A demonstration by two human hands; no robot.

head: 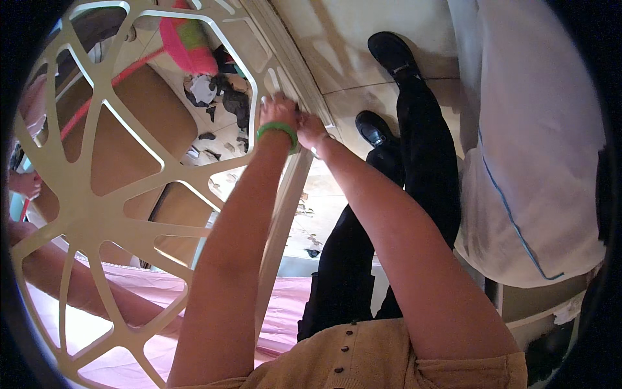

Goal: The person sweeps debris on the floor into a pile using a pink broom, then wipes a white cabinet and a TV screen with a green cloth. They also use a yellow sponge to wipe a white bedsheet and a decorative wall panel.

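Observation:
A cream openwork panel (87, 228) with branching cut-outs fills the left side of the view. Along its right side runs a cream frame rail (286, 194). My left hand (278, 112), with a green bangle (278, 129) at the wrist, is at the panel's edge by the rail, its fingers curled and blurred. Close against it is my right hand (312, 130), wearing a thin bracelet, also by the rail. A small dark spot shows between the two hands; what it is, and whether either hand grips something, I cannot make out.
Behind the panel lie a pink and green broom head (187, 44), a red handle (80, 116), scattered debris (218, 97) and a brown board (141, 116). Another person's hand (26, 185) shows at far left. Pink fabric (286, 296) lies below; a white cover (534, 121) drapes at right.

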